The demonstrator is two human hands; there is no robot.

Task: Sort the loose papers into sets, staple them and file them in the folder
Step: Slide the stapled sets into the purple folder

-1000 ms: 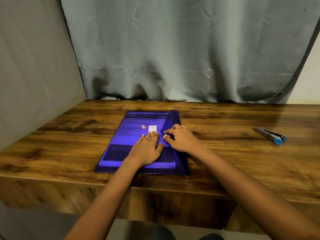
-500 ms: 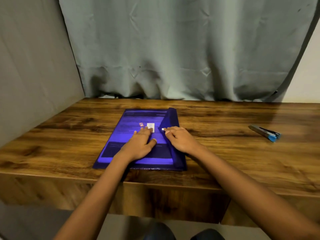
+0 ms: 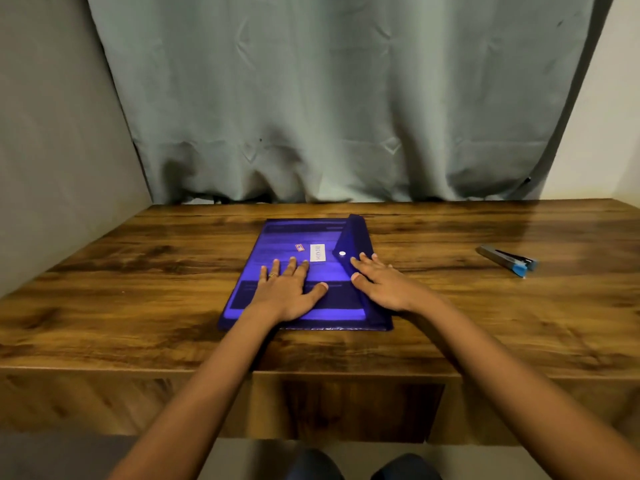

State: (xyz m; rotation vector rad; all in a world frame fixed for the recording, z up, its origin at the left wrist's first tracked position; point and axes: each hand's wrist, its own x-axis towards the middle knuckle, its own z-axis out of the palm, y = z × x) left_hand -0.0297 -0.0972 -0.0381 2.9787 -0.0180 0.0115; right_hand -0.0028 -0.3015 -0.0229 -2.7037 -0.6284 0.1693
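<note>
The blue plastic folder [image 3: 287,237] lies at the middle of the wooden table [image 3: 138,271], the left grip [image 3: 287,292] resting flat and open-fingered on its front, the right grip [image 3: 384,285] lying with straight fingers on its snap flap [image 3: 355,237], and the stapler [image 3: 509,261] well apart at the right.

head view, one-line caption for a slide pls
Left hand and right hand press a blue folder flat on the desk; stapler lies to the right.

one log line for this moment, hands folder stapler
left hand: flat on folder | right hand: resting on flap near snap | stapler: on table, far right, untouched
</note>
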